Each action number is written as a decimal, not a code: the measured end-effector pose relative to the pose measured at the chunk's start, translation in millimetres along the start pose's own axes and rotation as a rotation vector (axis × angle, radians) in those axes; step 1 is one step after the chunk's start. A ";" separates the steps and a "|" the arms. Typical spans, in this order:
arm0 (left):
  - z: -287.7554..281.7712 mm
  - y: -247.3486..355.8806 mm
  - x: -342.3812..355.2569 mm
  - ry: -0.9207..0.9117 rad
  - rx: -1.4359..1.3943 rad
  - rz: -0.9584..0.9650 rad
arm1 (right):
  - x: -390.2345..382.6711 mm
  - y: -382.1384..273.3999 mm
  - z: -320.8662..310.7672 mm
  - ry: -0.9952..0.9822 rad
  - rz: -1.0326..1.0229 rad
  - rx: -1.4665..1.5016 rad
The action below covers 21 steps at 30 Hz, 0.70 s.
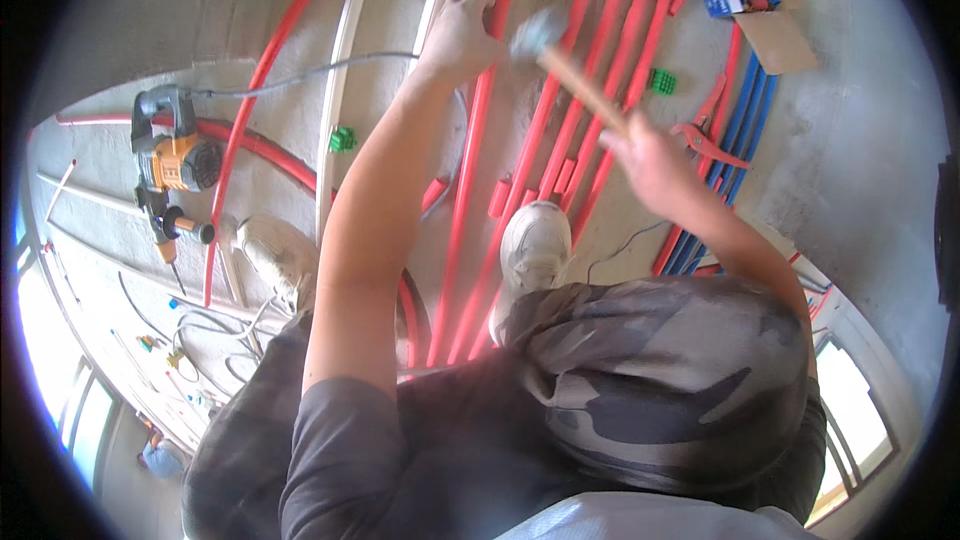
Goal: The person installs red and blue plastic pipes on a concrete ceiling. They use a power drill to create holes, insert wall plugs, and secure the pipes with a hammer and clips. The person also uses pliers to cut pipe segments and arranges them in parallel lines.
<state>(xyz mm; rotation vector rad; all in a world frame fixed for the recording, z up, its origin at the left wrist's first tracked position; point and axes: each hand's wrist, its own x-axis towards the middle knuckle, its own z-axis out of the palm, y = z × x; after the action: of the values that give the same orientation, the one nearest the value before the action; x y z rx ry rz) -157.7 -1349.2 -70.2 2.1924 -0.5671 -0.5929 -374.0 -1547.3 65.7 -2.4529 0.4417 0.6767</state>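
right hand (648, 162) is wrapped round the hammer (584, 89). left hand (462, 40) looks half-curled by a red pipe (474, 140), can't tell its grip. stray swing could bash either.

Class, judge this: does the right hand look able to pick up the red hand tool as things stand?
Probably not straight away: the right hand is gripping the hammer. The red hand tool lies close by, and nothing visibly covers it, so the way looks free otherwise.
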 end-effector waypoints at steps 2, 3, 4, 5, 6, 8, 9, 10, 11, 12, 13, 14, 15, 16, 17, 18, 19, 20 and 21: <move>0.7 -5.0 3.1 0.009 0.020 -0.009 | 7.3 32.3 15.9 -0.150 -0.100 -0.186; -1.2 -9.8 7.7 0.044 0.026 0.020 | 13.2 24.2 4.9 -0.178 -0.118 -0.255; -0.5 -16.0 10.8 0.083 0.040 0.038 | 21.7 14.7 -2.9 -0.169 -0.099 -0.166; 2.4 -15.2 7.0 0.084 0.034 0.062 | 17.6 0.1 -4.6 -0.171 -0.041 -0.071; 3.3 -15.5 1.0 0.075 -0.017 0.000 | 13.1 -6.0 -2.9 -0.170 0.016 0.026; 13.8 -18.1 4.6 0.069 -0.025 0.045 | 13.5 17.4 9.1 -0.208 0.059 -0.025; 15.7 -19.6 7.6 0.072 -0.017 0.070 | 17.8 26.5 15.9 -0.223 0.070 -0.043; 14.0 -12.1 9.3 0.090 0.015 0.086 | 19.9 33.9 13.1 -0.186 0.035 -0.050; 15.7 -0.6 6.0 0.117 0.048 0.090 | 19.2 38.8 1.9 -0.137 0.019 -0.029; 17.2 3.4 -5.8 0.130 0.087 0.077 | 8.0 36.4 -2.3 -0.107 0.005 0.005; 19.5 6.1 -10.9 0.135 0.140 0.091 | -3.0 34.9 -4.3 -0.077 -0.008 0.030; 25.2 8.4 -14.6 0.149 0.188 0.096 | -14.9 37.5 0.6 -0.019 0.047 0.108; 30.1 10.2 -15.4 0.164 0.235 0.100 | -22.5 44.8 6.8 0.113 0.038 0.111; 41.2 13.3 -15.9 0.136 0.213 0.105 | -34.6 57.4 14.6 0.243 0.048 0.106; 42.6 19.4 -17.0 0.166 0.254 0.104 | -42.8 69.7 21.9 0.370 0.055 0.103; 43.0 24.8 -17.6 0.197 0.296 0.102 | -48.9 83.4 26.6 0.402 0.146 0.073; 43.9 31.1 -18.5 0.220 0.336 0.100 | -56.5 98.3 32.8 0.429 0.245 0.043; 39.2 33.9 -18.7 0.235 0.360 0.078 | -60.0 107.4 39.3 0.450 0.341 0.017; 38.2 33.2 -17.6 0.255 0.399 0.143 | -60.0 114.2 45.0 0.531 0.290 -0.051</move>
<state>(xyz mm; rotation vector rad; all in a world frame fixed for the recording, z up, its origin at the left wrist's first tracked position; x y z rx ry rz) -200.3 -1380.7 -62.8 2.5208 -0.7461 -0.1233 -489.9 -1601.9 18.2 -2.6281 1.0073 0.1283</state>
